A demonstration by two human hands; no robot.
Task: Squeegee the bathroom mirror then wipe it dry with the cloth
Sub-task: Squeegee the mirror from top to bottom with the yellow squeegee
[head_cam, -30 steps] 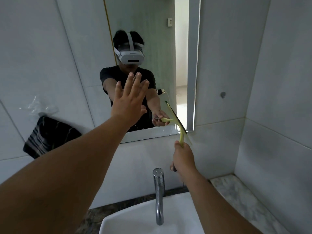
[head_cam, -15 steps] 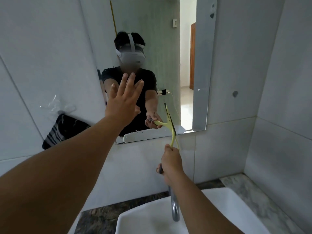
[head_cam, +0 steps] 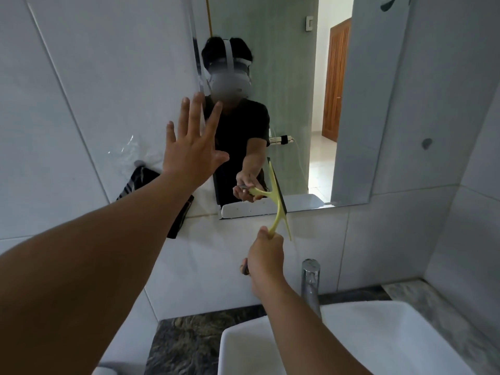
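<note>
The bathroom mirror (head_cam: 354, 109) hangs on the white tiled wall ahead. My right hand (head_cam: 266, 255) grips the handle of a yellow squeegee (head_cam: 278, 209). Its dark blade stands nearly upright against the glass at the mirror's bottom edge, its lower end on the tile below. My left hand (head_cam: 190, 147) is raised with fingers spread, over the mirror's left edge; whether it touches I cannot tell. A dark striped cloth (head_cam: 140, 182) hangs on the wall left of the mirror, partly hidden by my left forearm.
A chrome tap (head_cam: 311, 282) rises behind the white basin (head_cam: 405, 336) at the bottom right. Dark and grey marble counter (head_cam: 186, 339) surrounds the basin. A tiled side wall closes in at the right. Crumpled clear plastic (head_cam: 127, 147) sticks to the wall above the cloth.
The view has swung left, so mirror, tap and basin sit further right. The squeegee has slid left along the mirror's bottom edge. My left hand has shifted to the mirror's left edge.
</note>
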